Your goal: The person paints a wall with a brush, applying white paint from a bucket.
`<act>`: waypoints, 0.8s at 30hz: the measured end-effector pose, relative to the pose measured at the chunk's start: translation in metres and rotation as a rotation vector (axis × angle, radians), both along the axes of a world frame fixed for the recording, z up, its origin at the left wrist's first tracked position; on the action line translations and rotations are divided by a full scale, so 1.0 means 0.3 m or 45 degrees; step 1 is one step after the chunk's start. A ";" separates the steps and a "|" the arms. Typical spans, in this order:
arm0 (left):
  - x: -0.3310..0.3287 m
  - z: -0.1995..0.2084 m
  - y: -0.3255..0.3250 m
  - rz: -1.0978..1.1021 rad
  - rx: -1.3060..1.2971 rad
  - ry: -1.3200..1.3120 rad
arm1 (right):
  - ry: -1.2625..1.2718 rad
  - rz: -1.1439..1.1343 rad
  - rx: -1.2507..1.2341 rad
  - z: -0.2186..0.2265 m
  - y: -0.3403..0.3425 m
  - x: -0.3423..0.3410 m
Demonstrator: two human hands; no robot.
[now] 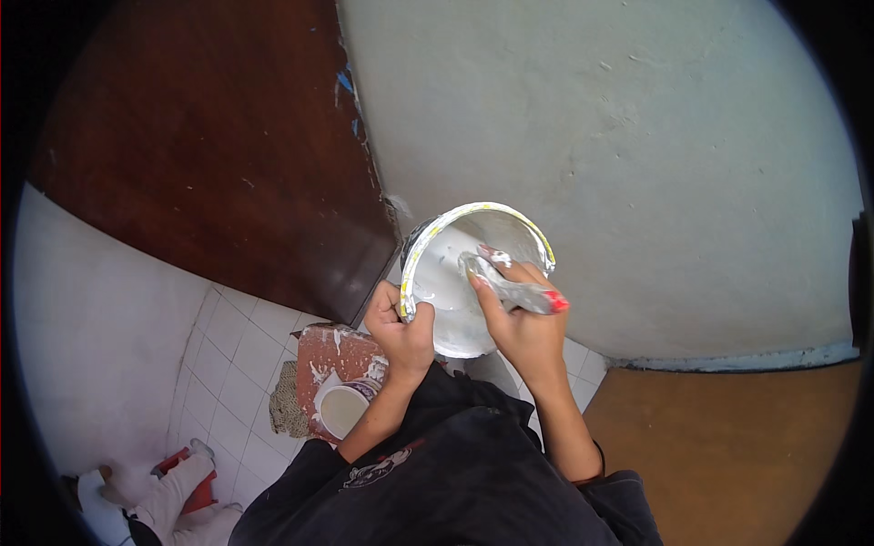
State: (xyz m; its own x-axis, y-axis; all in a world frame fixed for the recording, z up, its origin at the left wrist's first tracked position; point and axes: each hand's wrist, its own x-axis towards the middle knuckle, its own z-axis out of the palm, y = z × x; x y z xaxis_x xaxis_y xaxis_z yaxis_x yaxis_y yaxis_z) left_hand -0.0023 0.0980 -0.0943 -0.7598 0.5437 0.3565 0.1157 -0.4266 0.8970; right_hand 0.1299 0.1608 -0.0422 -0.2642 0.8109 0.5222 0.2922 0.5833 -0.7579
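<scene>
A bucket (pixel 411 264) with white paint (pixel 442 273) inside is held up in front of me, tilted so its opening faces me. My left hand (pixel 401 332) is closed around the near left part of its rim. Closed on a paintbrush (pixel 523 296), my right hand (pixel 526 318) is over the bucket's opening. The brush handle is grey, smeared with white, with a red end pointing right. Its bristles are hard to make out against the paint. White paint also marks the fingers of my right hand.
Dark brown door (pixel 228 164) and pale wall (pixel 601 164) stand close ahead. Below left, a small white tub (pixel 341 414) rests on a paint-splashed reddish surface (pixel 319 341), beside a woven mat (pixel 288 400). Another person (pixel 177 491) is at lower left. A brown wooden panel (pixel 719 446) lies right.
</scene>
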 end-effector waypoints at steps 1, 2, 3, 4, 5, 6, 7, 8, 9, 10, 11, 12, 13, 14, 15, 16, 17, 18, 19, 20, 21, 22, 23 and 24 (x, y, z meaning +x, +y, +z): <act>0.016 -0.004 0.000 -0.015 -0.006 0.000 | -0.100 -0.024 0.006 -0.015 0.008 0.001; 0.031 -0.009 -0.002 -0.033 -0.026 0.013 | -0.200 -0.047 0.011 -0.023 0.015 0.003; 0.044 -0.014 -0.004 -0.049 -0.044 0.026 | -0.284 -0.065 0.028 -0.025 0.021 0.007; 0.055 -0.016 -0.006 -0.060 -0.048 0.027 | -0.283 -0.076 0.023 -0.032 0.031 0.009; 0.066 -0.017 -0.009 -0.074 -0.071 0.073 | -0.252 -0.093 0.118 -0.047 0.044 0.010; 0.076 -0.016 -0.012 -0.086 -0.092 0.119 | -0.220 -0.110 0.213 -0.063 0.051 0.013; 0.089 -0.012 -0.017 -0.093 -0.093 0.121 | -0.219 -0.118 0.212 -0.081 0.054 0.019; 0.105 -0.005 -0.023 -0.101 -0.111 0.132 | -0.239 -0.123 0.202 -0.097 0.056 0.026; 0.118 -0.003 -0.027 -0.108 -0.129 0.143 | -0.257 -0.128 0.192 -0.106 0.056 0.032; 0.124 -0.007 -0.031 -0.110 -0.129 0.146 | -0.255 -0.130 0.191 -0.110 0.050 0.032; 0.129 -0.011 -0.034 -0.126 -0.133 0.156 | -0.222 -0.118 0.150 -0.114 0.043 0.030; 0.132 -0.013 -0.035 -0.142 -0.137 0.165 | -0.189 -0.106 0.109 -0.117 0.037 0.028; 0.133 -0.013 -0.033 -0.147 -0.138 0.169 | -0.187 -0.111 0.108 -0.122 0.033 0.029; 0.133 -0.012 -0.032 -0.154 -0.132 0.167 | -0.152 -0.090 0.071 -0.128 0.030 0.030; 0.134 -0.011 -0.030 -0.162 -0.127 0.165 | -0.118 -0.069 0.035 -0.131 0.027 0.031; 0.132 -0.013 -0.026 -0.164 -0.128 0.170 | -0.113 -0.071 0.034 -0.132 0.025 0.031; 0.128 -0.017 -0.022 -0.161 -0.120 0.170 | -0.089 -0.008 0.021 -0.134 0.023 0.031; 0.124 -0.022 -0.017 -0.159 -0.111 0.171 | -0.065 0.056 0.008 -0.135 0.021 0.032; 0.122 -0.026 -0.013 -0.162 -0.111 0.173 | -0.063 0.053 0.008 -0.136 0.018 0.035; 0.119 -0.030 -0.009 -0.173 -0.100 0.172 | -0.142 0.120 -0.067 -0.139 0.015 0.038; 0.117 -0.032 -0.004 -0.185 -0.087 0.172 | -0.221 0.186 -0.141 -0.139 0.015 0.041; 0.114 -0.035 0.001 -0.185 -0.087 0.172 | -0.220 0.186 -0.141 -0.126 0.014 0.043; 0.111 -0.036 0.008 -0.183 -0.093 0.155 | -0.207 0.182 -0.188 -0.102 0.013 0.047; 0.109 -0.033 0.016 -0.182 -0.098 0.139 | -0.193 0.176 -0.234 -0.088 0.012 0.051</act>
